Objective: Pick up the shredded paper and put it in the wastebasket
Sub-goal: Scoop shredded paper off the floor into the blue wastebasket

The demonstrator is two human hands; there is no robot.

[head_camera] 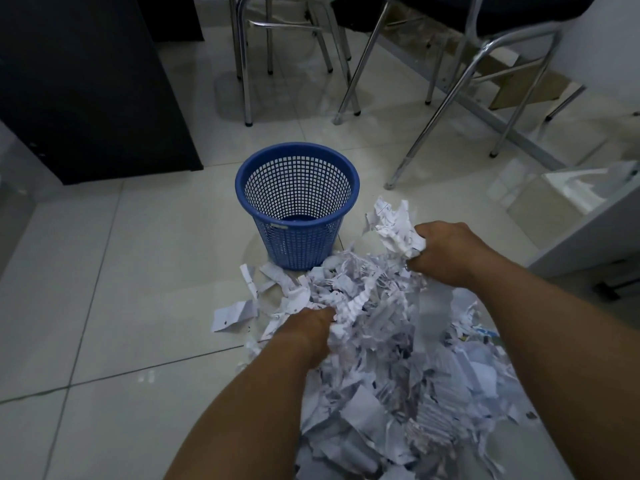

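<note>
Shredded paper (398,358) lies heaped under both hands. Right hand (446,252) clutches a wad (398,230); left hand (311,323) has fingers buried, grip unclear. Squeeze firmly, then carry over the wastebasket (296,202) ahead.

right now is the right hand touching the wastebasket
Apart. The head view shows the right hand gripping a clump of shredded paper to the right of the wastebasket, with floor tile showing between them.
</note>
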